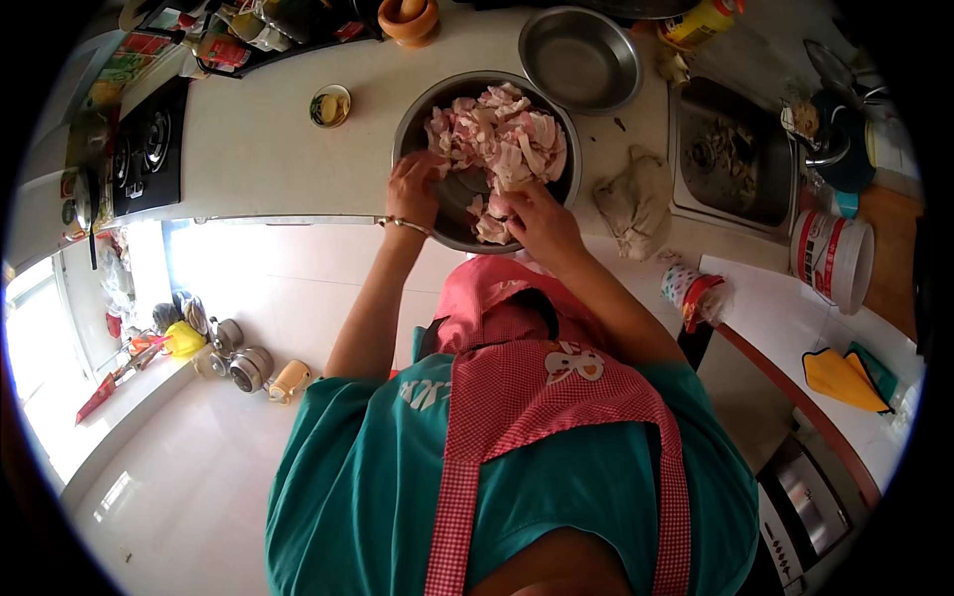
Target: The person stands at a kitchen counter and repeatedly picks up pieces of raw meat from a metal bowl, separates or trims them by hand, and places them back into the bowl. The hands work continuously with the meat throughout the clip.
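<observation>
A large metal basin (575,167) sits at the counter's front edge with many pieces of raw meat (499,130) heaped along its far side. A smaller group of meat pieces (492,227) lies near its front wall. My left hand (414,186), with a bracelet at the wrist, reaches over the basin's left rim, its fingertips at a piece on the heap's left edge; whether it grips the piece I cannot tell. My right hand (542,220) is over the right part of the basin, thumb and fingers closed on a piece of meat (501,205).
An empty metal bowl (581,59) touches the basin's far right side. A cloth (637,201) lies between basin and sink (734,156). Left of the basin are a small bowl of ginger-like slices (330,106) and a gas hob (149,145). A wooden mortar (408,22) stands behind.
</observation>
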Available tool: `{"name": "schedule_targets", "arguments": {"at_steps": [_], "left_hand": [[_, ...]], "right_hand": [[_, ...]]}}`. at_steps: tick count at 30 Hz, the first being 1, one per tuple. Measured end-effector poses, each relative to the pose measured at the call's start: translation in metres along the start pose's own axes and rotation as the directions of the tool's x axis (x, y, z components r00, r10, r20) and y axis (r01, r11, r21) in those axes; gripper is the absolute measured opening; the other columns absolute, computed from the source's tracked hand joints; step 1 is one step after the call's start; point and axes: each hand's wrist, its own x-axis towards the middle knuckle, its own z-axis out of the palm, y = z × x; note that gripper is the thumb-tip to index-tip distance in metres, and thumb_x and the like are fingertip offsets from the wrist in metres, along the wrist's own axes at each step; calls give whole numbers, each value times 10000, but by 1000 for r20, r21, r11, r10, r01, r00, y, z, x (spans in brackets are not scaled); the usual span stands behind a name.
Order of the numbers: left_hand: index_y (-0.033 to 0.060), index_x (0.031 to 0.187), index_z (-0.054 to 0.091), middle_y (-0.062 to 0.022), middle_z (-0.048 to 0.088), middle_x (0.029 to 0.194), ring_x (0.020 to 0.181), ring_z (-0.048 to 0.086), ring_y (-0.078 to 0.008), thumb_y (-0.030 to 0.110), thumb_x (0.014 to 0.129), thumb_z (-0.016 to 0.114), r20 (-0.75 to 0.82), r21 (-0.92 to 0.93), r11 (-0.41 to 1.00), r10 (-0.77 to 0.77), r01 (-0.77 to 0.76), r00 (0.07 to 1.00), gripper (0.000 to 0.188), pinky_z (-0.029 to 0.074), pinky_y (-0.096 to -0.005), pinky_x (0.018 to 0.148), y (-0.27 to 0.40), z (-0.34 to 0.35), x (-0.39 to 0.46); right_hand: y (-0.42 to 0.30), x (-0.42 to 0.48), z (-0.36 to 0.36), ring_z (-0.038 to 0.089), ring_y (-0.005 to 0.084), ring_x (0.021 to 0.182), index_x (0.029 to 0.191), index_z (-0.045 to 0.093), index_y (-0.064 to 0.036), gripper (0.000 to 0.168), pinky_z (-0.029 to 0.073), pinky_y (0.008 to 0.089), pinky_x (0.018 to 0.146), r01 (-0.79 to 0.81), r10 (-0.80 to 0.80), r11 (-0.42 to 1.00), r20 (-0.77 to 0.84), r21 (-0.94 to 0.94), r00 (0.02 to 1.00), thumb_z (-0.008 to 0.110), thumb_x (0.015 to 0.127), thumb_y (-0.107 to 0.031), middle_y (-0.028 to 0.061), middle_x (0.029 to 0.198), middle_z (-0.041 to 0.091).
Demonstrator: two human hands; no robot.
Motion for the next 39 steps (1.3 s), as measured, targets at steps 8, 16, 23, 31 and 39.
{"name": "schedule_targets", "arguments": {"at_steps": [8,16,23,31,39], "left_hand": [[81,968,666,-89,712,906,837,692,-220,167,768,708,372,-134,952,-210,276,904,222,542,-317,775,19,55,-41],[80,900,673,-85,707,849,798,677,-257,304,701,749,360,-259,859,-338,441,870,309,526,-366,737,9,84,-35],[78,875,695,-120,696,832,768,667,-286,351,677,742,348,45,911,-400,411,848,340,521,-374,723,38,77,-16],[67,972,717,-93,689,790,699,660,-196,139,757,695,437,-334,757,-404,562,804,228,531,-315,649,-29,77,-21],[-46,1045,629,-128,646,1031,913,662,-240,-53,852,594,638,-540,290,-471,790,609,196,587,-326,762,-25,42,-13]], "right_hand": [[18,-11,16,610,301,869,994,590,-76,221,525,365,720,46,-54,992,-69,-116,996,647,781,-79,76,1039,558],[51,-1,-6,644,155,812,1112,606,5,256,555,290,708,-491,508,187,344,851,790,540,888,-99,69,954,659],[51,1,-37,647,148,805,1198,576,35,329,562,262,733,-406,340,-137,428,904,838,469,909,-80,88,999,660],[50,2,-38,617,134,888,1313,517,-3,370,534,262,757,-477,432,236,349,846,832,461,950,-48,84,1275,589],[43,19,-38,606,113,932,1344,499,-27,388,528,256,793,-451,390,454,284,769,876,464,958,-6,54,1278,589]]}}
